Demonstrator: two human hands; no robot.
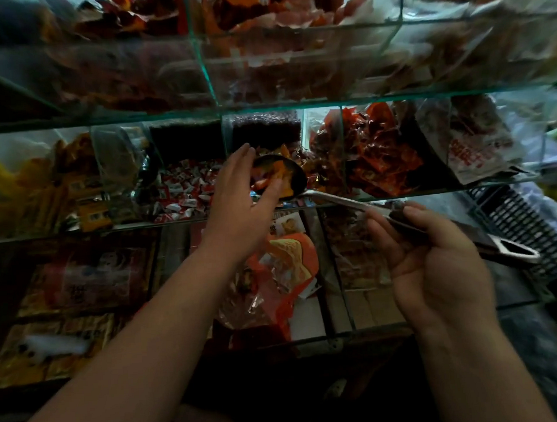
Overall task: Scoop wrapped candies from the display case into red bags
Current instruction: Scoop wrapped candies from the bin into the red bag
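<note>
With the right hand (436,253) gripping the long steel handle of the ladle (280,178) and the left hand (240,193) open, cupped at its nine o'clock rim, the slick, crinkly wrapped candies (273,175) heaped in the bowl above the glass display case (222,111) could slide off if it tips.

The ladle (280,178) sits in the middle bin's open top, and the left hand (237,200) blocks its left side. Glass walls (343,148) stand close on both sides of the ladle. A glass shelf (264,109) hangs above it. Below the ladle, a red bag (290,262) fills the gap. Right of the ladle, its handle (345,202) crosses the way.
</note>
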